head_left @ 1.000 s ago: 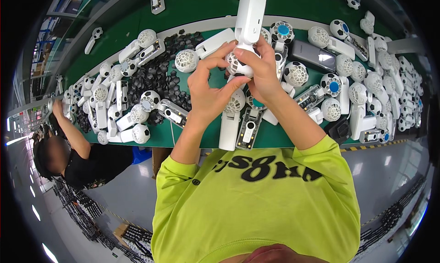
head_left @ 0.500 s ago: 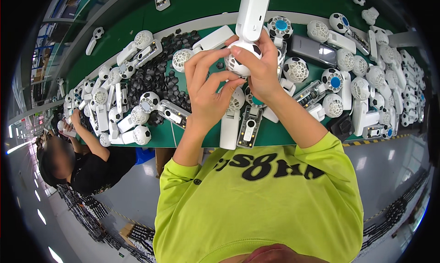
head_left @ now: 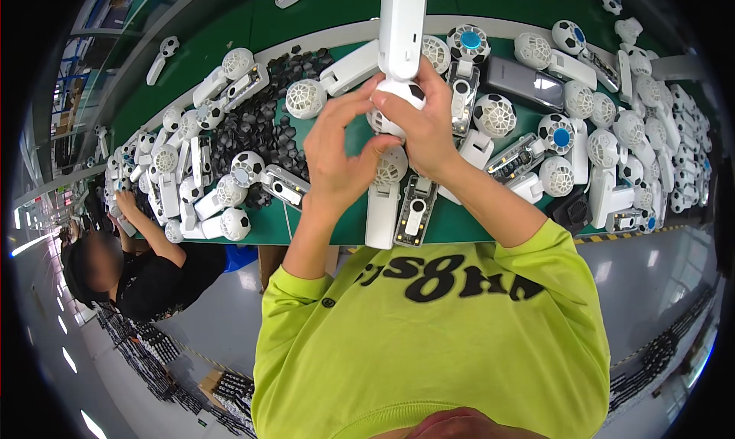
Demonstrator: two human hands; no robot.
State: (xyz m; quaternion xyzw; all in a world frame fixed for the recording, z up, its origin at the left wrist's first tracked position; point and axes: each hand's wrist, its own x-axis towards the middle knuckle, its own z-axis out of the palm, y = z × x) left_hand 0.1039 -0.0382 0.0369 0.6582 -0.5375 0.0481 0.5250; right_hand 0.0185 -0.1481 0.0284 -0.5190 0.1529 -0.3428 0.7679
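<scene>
A white handheld fan [head_left: 403, 33] with a football-patterned round head is held up over the bench, its handle pointing away from me. My right hand [head_left: 430, 125] wraps the head from the right, thumb lying across the white shell. From the left, my left hand [head_left: 337, 144] has its fingers curled against the same head, thumb tip at its lower edge. The fingers hide much of the ball. Just below my hands lie a fan with a white grille head [head_left: 389, 166] and an opened handle [head_left: 416, 213] showing its circuit board.
Loose black pentagon pieces [head_left: 249, 137] are heaped left of my hands. Many fans crowd both sides, including one with a blue centre [head_left: 561, 136]. A grey power bank-like box [head_left: 524, 84] lies at right. Another person [head_left: 153, 263] works at far left. Beyond the bench runs a green surface [head_left: 321, 10].
Both hands and the fan have shifted slightly left, and my left fingers have closed in on the head. Fans on the far green surface have moved right.
</scene>
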